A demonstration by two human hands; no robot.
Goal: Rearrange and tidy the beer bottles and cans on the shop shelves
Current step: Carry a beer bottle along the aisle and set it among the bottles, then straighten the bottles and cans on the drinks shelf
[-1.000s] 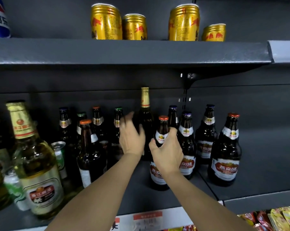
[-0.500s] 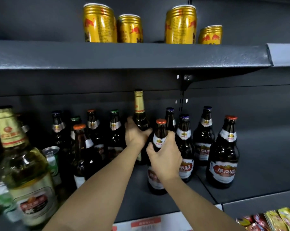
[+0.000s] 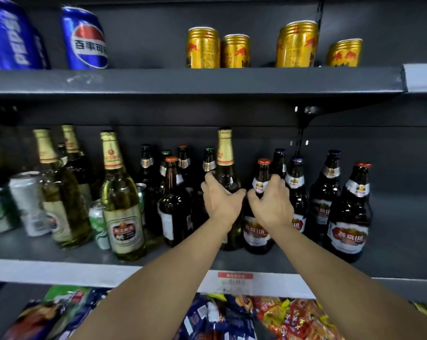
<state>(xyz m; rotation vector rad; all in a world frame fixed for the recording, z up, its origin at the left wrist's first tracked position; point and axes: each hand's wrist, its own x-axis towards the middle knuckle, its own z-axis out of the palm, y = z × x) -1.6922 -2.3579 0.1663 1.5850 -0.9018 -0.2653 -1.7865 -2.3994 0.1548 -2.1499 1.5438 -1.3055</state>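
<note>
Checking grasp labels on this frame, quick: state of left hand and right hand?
Left hand: closed around the tall gold-foil bottle, at its shoulder.
Right hand: closed around the red-capped brown bottle, at its neck.

Blue cola can (image 3: 11, 35) cut off at left edge (lettering blurred)
</note>
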